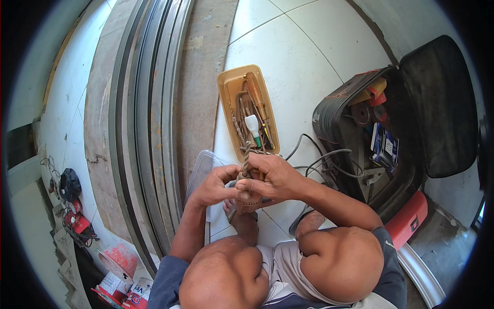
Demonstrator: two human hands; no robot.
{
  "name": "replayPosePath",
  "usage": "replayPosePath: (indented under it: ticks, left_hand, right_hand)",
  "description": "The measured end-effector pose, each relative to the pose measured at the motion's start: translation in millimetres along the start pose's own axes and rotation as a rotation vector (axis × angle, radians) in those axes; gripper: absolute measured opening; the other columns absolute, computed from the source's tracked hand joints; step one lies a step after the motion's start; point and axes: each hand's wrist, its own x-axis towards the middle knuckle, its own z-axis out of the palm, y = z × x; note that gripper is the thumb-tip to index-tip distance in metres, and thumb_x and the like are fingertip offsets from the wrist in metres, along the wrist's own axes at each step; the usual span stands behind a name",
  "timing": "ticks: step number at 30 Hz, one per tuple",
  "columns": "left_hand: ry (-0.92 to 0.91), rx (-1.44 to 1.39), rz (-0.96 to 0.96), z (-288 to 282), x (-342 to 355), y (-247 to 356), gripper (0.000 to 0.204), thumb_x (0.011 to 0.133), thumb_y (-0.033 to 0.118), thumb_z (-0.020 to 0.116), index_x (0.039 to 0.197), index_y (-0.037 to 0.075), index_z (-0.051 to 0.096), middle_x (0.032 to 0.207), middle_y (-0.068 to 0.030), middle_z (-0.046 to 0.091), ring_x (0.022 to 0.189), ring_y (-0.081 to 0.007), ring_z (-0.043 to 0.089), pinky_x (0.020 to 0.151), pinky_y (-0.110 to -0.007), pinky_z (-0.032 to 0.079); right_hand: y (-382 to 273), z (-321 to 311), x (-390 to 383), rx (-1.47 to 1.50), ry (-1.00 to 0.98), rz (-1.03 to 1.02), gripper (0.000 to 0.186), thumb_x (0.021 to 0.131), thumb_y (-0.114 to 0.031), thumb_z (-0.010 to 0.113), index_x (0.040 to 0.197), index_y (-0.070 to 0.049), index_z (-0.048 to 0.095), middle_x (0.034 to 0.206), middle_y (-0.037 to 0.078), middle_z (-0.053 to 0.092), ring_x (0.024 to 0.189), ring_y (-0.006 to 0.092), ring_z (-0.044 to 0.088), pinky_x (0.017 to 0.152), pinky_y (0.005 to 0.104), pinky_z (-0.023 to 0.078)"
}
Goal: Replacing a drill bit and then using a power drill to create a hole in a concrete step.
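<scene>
A spiral drill bit point(247, 160) stands up out of the chuck of a power drill point(249, 205), which is between my knees and partly hidden by my hands. My left hand point(217, 186) is closed on the chuck from the left, thumb and fingers pressed to it. From the right, my right hand point(275, 176) also grips the chuck, its thumb lying across the front beside the bit. Just beyond my hands is a tan plastic tray point(222, 82) of bits and hand tools. In it lie a screwdriver with an orange-brown handle point(254, 91) and a white-and-green tool or bottle point(252, 125).
An open black tool case point(329, 110) stands at the right with discs and a blue box inside; a dark cable point(309, 139) loops beside it. Long metal profiles point(157, 103) lie on boards at the left. A clear lid point(198, 172) rests near my left arm. A red-stained bucket point(119, 256) sits lower left.
</scene>
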Motion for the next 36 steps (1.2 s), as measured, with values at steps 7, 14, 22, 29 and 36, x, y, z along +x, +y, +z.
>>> replayPosePath:
  ticks: [7,14,22,29,36]
  left_hand:
    - [0.541,0.600,0.028,62,3,17,0.043,0.079,0.023,0.085,0.108,0.001,0.063,0.095,-0.0105,0.070,0.087,-0.0138,0.066,0.075,-0.033,0.055]
    - [0.033,0.003,-0.067,34,16,14,0.037,0.077,0.018,0.087,0.103,0.004,0.066,0.089,-0.0022,0.070,0.082,-0.0120,0.063,0.073,-0.031,0.053]
    - [-0.239,0.083,-0.124,11,18,15,0.045,0.070,0.015,0.093,0.104,0.004,0.068,0.094,-0.0017,0.071,0.088,-0.0120,0.065,0.077,-0.032,0.055]
    - [0.511,0.345,0.048,59,4,-1,0.035,0.077,0.021,0.083,0.099,0.001,0.065,0.084,-0.0071,0.069,0.079,-0.0127,0.064,0.071,-0.034,0.055]
    - [-0.063,-0.076,-0.036,15,-1,1,0.026,0.079,0.015,0.087,0.091,0.004,0.066,0.086,0.0004,0.068,0.081,-0.0090,0.062,0.072,-0.028,0.053]
  right_hand:
    - [-5,4,4,-0.041,0.046,0.157,0.037,0.091,-0.029,0.073,0.088,0.000,0.050,0.076,0.019,0.056,0.073,0.0392,0.060,0.065,0.0458,0.047]
    - [2,3,-3,-0.002,0.016,-0.021,0.037,0.091,-0.030,0.073,0.088,-0.001,0.051,0.078,0.021,0.057,0.074,0.0431,0.057,0.065,0.0466,0.046]
    - [11,9,0,-0.026,-0.027,-0.186,0.032,0.092,-0.031,0.074,0.098,-0.002,0.063,0.077,0.014,0.058,0.068,0.0319,0.058,0.062,0.0400,0.046]
    - [0,12,1,-0.120,0.081,0.022,0.033,0.094,-0.031,0.070,0.092,-0.001,0.055,0.077,0.019,0.057,0.072,0.0397,0.058,0.063,0.0450,0.046]
    - [-4,14,10,-0.059,-0.083,-0.082,0.036,0.092,-0.031,0.073,0.090,-0.001,0.053,0.080,0.022,0.060,0.076,0.0420,0.061,0.066,0.0464,0.049]
